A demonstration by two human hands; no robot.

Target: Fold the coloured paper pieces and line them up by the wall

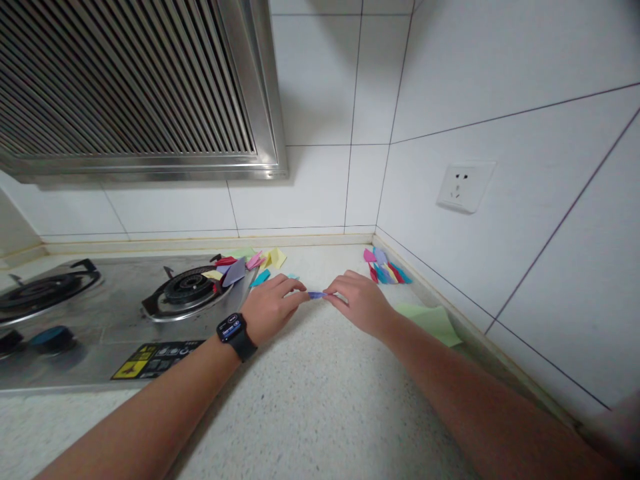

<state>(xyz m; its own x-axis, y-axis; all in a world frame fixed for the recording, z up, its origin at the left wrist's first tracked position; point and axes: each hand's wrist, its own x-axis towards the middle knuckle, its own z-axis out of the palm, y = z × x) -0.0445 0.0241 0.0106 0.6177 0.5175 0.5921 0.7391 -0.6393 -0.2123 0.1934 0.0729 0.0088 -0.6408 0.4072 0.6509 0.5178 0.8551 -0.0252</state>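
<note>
Between my two hands a small strip of purple folded paper (316,295) is held a little above the countertop. My left hand (275,301), with a black watch (233,330) on its wrist, pinches the strip's left end. The right end is pinched by the thumb and fingers of my right hand (357,301). Much of the paper is hidden by the fingertips. Beyond my left hand lie loose coloured papers, among them a yellow piece (274,258) and a blue piece (261,277). A cluster of folded coloured papers (387,270) rests in the back corner past my right hand.
A gas stove (115,313) with black burners occupies the left side, with a purple paper (235,272) lying over its edge. Above it hangs a range hood (150,87). A pale green sheet (433,323) lies under my right forearm, near the tiled wall with a socket (463,187).
</note>
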